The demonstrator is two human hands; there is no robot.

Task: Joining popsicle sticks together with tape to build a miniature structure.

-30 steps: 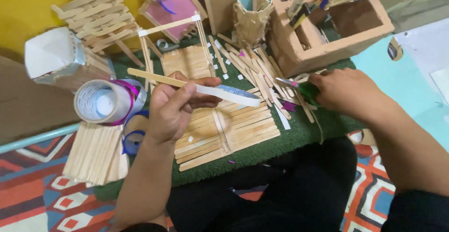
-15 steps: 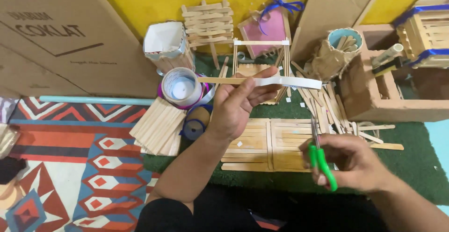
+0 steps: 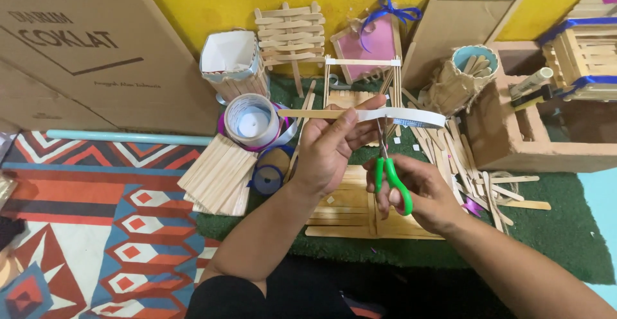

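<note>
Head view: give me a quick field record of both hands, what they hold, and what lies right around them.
left hand: pinches a wooden stick with a white strip along it, held level
right hand: grips green-handled scissors, blades pointing up at the strip
below hands: flat panel of joined sticks on green mat
left of hands: tape roll, stack of sticks
right of hands: loose sticks
</note>
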